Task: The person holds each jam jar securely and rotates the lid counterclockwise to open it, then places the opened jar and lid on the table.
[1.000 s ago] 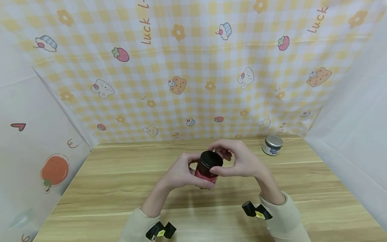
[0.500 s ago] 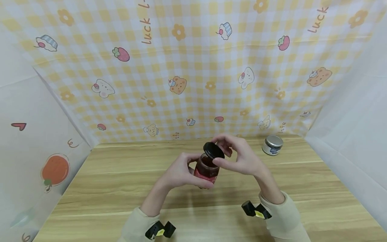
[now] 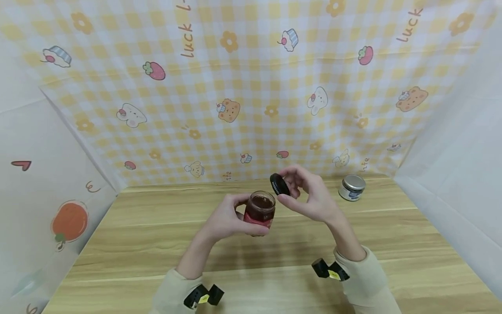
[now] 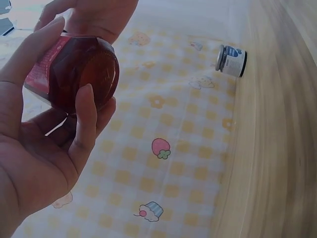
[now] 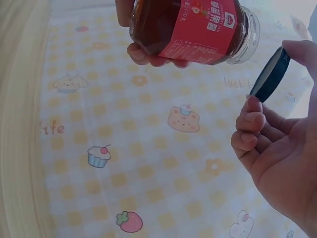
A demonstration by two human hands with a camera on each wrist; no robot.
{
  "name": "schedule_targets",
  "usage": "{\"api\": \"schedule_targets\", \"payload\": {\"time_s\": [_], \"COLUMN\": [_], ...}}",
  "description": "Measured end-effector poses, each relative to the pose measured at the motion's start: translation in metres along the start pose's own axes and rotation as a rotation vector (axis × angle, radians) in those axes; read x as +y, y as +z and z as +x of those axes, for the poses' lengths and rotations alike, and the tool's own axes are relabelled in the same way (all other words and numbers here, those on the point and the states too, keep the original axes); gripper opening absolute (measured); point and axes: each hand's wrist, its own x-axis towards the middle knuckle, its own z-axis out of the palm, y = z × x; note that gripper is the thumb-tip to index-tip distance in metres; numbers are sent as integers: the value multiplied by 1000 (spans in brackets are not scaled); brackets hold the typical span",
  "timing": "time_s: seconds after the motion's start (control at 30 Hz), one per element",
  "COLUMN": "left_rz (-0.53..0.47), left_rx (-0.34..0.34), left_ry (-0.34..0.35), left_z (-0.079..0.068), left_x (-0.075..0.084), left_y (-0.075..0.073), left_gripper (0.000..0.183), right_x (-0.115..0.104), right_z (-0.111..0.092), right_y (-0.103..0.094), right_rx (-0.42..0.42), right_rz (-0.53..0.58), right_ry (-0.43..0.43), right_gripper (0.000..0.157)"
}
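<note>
My left hand (image 3: 225, 220) grips a glass jam jar (image 3: 262, 209) with a red label and dark red contents, its mouth uncovered. In the left wrist view the jar's faceted base (image 4: 96, 74) faces the camera, fingers and thumb wrapped round it. Up and to the right of the jar's mouth, my right hand (image 3: 311, 196) pinches a black lid (image 3: 279, 185) by its edge, tilted and apart from the glass rim. The right wrist view shows the lid (image 5: 271, 74) between thumb and fingertips, beside the jar's clear threaded neck (image 5: 246, 35).
A small jar (image 3: 351, 187) with a silver lid and a white and blue label stands at the back right of the wooden table (image 3: 157, 244). A yellow checked cloth (image 3: 255, 87) hangs behind the table, and white sheets (image 3: 459, 144) hang at the sides.
The black lid has come off the jar and moved up and away, tilting steeply in my right hand. My left hand has shifted slightly left and up with the jar.
</note>
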Motion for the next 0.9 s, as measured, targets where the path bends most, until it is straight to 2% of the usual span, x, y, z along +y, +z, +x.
{"api": "schedule_targets", "payload": {"time_s": [0.3,0.6,0.9], "left_rz": [77,159,138], "left_rx": [95,225,311], "left_ry": [-10,-66,-114], "left_z": [-1,-3,-6], "left_x": [1,3,3], "left_y": [-10,-19,-28], "left_gripper": [51,51,52], "right_x": [6,13,18], "right_z": [0,0,1], "right_y": [1,4,8], "right_rx": [-2,-10,6], "right_rz": [0,18,-20], "right_ry": [38,56,64], "right_gripper": [42,38,43]}}
